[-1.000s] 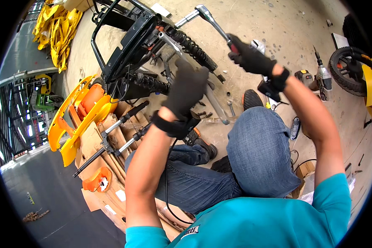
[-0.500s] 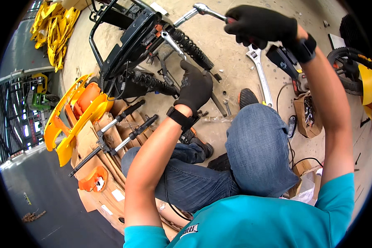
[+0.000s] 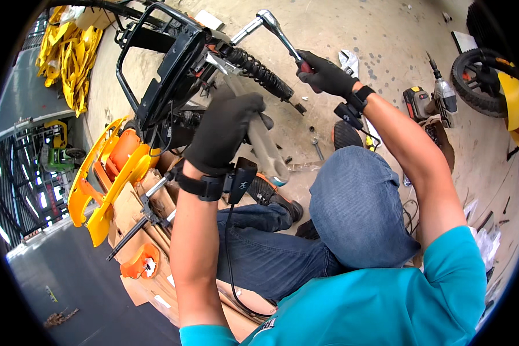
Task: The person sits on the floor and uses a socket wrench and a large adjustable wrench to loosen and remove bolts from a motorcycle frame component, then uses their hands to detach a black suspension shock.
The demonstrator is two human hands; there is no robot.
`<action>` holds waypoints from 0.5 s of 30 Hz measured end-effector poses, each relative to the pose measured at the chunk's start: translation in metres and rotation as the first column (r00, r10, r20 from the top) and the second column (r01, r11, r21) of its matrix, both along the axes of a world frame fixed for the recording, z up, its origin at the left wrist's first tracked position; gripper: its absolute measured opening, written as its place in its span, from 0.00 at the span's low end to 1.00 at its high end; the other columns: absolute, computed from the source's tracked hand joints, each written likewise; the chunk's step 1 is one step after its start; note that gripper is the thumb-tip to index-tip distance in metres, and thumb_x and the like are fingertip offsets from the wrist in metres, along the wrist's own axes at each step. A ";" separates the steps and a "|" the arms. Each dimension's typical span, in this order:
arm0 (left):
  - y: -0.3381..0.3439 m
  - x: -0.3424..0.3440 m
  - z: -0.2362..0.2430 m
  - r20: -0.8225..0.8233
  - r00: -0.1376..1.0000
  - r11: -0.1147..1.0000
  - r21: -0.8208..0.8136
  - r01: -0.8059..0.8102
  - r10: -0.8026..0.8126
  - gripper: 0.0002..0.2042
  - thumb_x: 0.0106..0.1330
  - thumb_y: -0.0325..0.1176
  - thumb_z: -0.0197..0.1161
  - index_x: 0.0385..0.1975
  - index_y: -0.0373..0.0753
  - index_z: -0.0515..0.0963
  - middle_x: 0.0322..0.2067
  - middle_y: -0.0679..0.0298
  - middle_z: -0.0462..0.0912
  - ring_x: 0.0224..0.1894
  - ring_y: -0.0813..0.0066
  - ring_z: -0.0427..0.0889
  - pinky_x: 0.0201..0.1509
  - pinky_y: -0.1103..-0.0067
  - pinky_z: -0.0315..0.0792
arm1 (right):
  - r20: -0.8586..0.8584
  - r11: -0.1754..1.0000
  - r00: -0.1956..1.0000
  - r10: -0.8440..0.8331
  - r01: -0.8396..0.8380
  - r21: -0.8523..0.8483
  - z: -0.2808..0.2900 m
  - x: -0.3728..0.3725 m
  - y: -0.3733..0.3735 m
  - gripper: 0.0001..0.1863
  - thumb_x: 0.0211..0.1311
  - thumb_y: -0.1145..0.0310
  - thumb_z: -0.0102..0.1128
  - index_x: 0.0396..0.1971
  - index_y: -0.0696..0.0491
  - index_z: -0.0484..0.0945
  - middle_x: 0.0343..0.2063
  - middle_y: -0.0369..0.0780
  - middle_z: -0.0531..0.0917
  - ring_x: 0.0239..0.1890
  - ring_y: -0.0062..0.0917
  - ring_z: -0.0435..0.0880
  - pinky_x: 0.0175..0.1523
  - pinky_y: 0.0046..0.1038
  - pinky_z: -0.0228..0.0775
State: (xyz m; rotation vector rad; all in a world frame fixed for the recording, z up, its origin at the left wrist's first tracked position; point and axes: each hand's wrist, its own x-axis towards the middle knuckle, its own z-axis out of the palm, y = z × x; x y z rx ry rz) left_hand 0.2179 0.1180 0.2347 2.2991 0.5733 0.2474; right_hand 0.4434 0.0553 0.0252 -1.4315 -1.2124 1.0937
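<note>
My left hand [image 3: 222, 130], in a black glove, is closed round a long grey metal tube [image 3: 265, 147], smeared by motion. The tube's upper end lines up with a wrench [image 3: 216, 62] at the top of the black coil-spring shock absorber [image 3: 262, 72]; whether the tube sits over the wrench I cannot tell. My gloved right hand [image 3: 328, 75] grips the red handle of a chrome ratchet [image 3: 279, 36]. From the ratchet's head, a socket [image 3: 245, 30] reaches the shock's upper mount on the black vehicle frame [image 3: 173, 63].
An adjustable wrench [image 3: 348, 60] lies beyond my right hand. Further right are a power driver [image 3: 444, 95] and a wheel [image 3: 478, 83]. Yellow-orange body panels [image 3: 104, 184] and a fork assembly [image 3: 147, 202] lie on cardboard at left. A small spanner [image 3: 317, 149] is on the floor.
My left hand has come nearer and left, now holding the grey tube that lay on the floor. My right hand has lowered with the ratchet, whose handle now slants more steeply.
</note>
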 end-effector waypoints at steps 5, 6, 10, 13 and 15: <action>-0.024 0.022 -0.071 -0.378 0.857 0.935 0.095 -0.340 0.350 0.23 0.61 0.32 0.55 0.46 0.17 0.59 0.23 0.41 0.77 0.28 0.49 0.81 0.32 0.65 0.75 | -0.121 0.976 0.979 0.163 -0.178 -0.125 0.063 0.059 -0.016 0.24 0.58 0.68 0.59 0.56 0.54 0.69 0.33 0.35 0.76 0.32 0.15 0.77 0.37 0.21 0.74; -0.023 0.022 -0.082 -0.372 0.860 0.936 0.089 -0.341 0.349 0.25 0.62 0.32 0.54 0.46 0.14 0.55 0.24 0.39 0.77 0.28 0.47 0.81 0.32 0.64 0.75 | -0.134 0.968 0.969 0.206 -0.222 -0.117 0.084 0.069 -0.015 0.24 0.59 0.67 0.59 0.56 0.54 0.69 0.32 0.35 0.77 0.31 0.16 0.78 0.35 0.21 0.74; -0.019 0.014 -0.113 -0.374 0.864 0.938 0.053 -0.344 0.338 0.30 0.63 0.33 0.51 0.47 0.09 0.46 0.27 0.35 0.78 0.27 0.45 0.81 0.31 0.64 0.76 | 0.156 0.980 0.969 0.193 -0.184 -0.072 0.190 0.048 -0.002 0.29 0.58 0.57 0.61 0.54 0.60 0.69 0.29 0.43 0.81 0.28 0.22 0.82 0.35 0.24 0.78; -0.019 0.009 -0.096 -0.318 0.922 0.946 0.297 -0.126 0.223 0.23 0.62 0.30 0.52 0.43 0.11 0.54 0.22 0.41 0.76 0.25 0.48 0.80 0.30 0.64 0.75 | 0.266 0.981 0.946 0.186 -0.166 -0.096 0.184 0.032 -0.005 0.20 0.55 0.56 0.63 0.35 0.59 0.74 0.23 0.43 0.80 0.22 0.24 0.80 0.29 0.26 0.75; -0.025 0.020 -0.063 -0.217 0.956 0.902 0.421 -0.092 0.199 0.16 0.61 0.28 0.52 0.39 0.17 0.63 0.20 0.44 0.75 0.23 0.51 0.79 0.29 0.65 0.75 | 0.218 0.980 0.956 0.197 -0.192 -0.045 0.133 0.041 -0.016 0.17 0.55 0.58 0.62 0.35 0.56 0.72 0.24 0.42 0.79 0.22 0.26 0.79 0.28 0.28 0.73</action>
